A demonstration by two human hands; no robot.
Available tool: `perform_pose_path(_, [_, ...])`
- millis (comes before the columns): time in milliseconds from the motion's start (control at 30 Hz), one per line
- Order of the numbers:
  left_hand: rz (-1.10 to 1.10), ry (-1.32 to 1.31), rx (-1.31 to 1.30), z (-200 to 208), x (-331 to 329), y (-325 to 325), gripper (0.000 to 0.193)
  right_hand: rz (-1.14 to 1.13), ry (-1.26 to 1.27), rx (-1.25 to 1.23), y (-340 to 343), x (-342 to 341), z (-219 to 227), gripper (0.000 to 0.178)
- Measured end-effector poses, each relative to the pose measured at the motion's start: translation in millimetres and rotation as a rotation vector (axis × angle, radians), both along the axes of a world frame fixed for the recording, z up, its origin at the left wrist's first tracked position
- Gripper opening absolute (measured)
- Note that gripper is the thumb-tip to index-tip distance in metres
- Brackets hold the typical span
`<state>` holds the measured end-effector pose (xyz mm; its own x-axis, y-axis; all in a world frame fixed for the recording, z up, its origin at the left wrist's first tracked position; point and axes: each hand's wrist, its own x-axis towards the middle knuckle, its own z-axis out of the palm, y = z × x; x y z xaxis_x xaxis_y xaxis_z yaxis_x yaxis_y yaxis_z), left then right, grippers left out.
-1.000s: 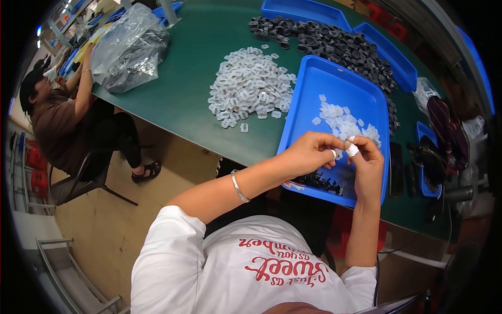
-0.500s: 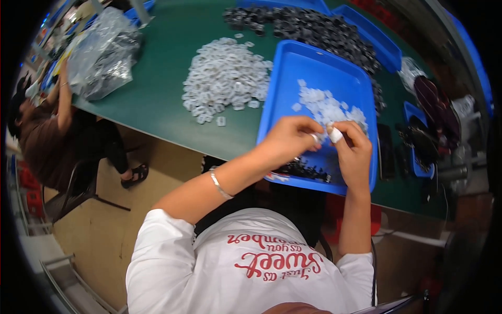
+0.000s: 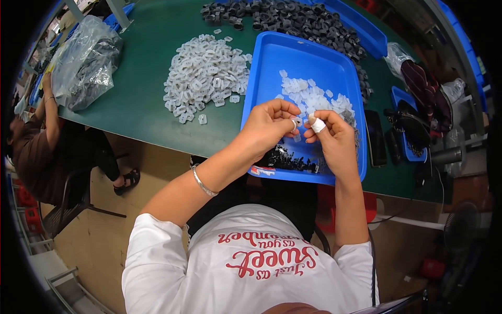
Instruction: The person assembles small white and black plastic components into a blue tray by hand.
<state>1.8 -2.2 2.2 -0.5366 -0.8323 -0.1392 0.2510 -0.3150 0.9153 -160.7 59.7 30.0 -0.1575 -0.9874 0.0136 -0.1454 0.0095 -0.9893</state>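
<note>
Both hands meet over the near part of a blue tray (image 3: 272, 68) that sits on a green counter (image 3: 141, 104). The left hand (image 3: 269, 125) curls its fingers (image 3: 285, 107) together and pinches a small grey piece (image 3: 297, 123) at the fingertips. The right hand (image 3: 334, 136) faces it, its fingers pressed together just beside the same piece; one fingertip wears a white wrap (image 3: 317, 124). Whether the right hand also grips the piece is too small to tell.

Inside the tray, a heap of clear white plastic bits (image 3: 314, 97) lies beyond the hands, and a smaller heap of dark bits (image 3: 290, 157) lies at the near edge, under the wrists. To the left of the tray, a bigger pile of white pieces (image 3: 206, 73) rests on the counter. Black rings (image 3: 293, 21) spread along the far side, next to a second blue tray (image 3: 366, 34). A clear bag (image 3: 86, 60) sits at the far left, near another person (image 3: 47, 141) seated at the counter.
</note>
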Motion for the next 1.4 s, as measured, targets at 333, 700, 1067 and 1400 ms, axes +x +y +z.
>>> perform_pose_path(333, [-0.009,0.036,0.018,5.8,-1.6,5.5,0.027,-0.034,0.033,-0.036,-3.1,0.9,-11.0,0.012])
perform_pose_path(700, [-0.041,0.019,0.025,12.4,-3.2,9.1,0.032,-0.076,-0.051,-0.147,-5.0,-0.3,-17.8,0.014])
perform_pose_path(1067, [-0.021,0.092,0.054,8.3,-2.1,6.7,0.038,-0.101,0.143,-0.255,-1.4,11.7,-22.9,0.01])
perform_pose_path(1400, [0.007,0.077,0.083,8.2,0.4,8.3,0.036,-0.078,0.068,-0.183,2.6,6.9,-19.8,0.012])
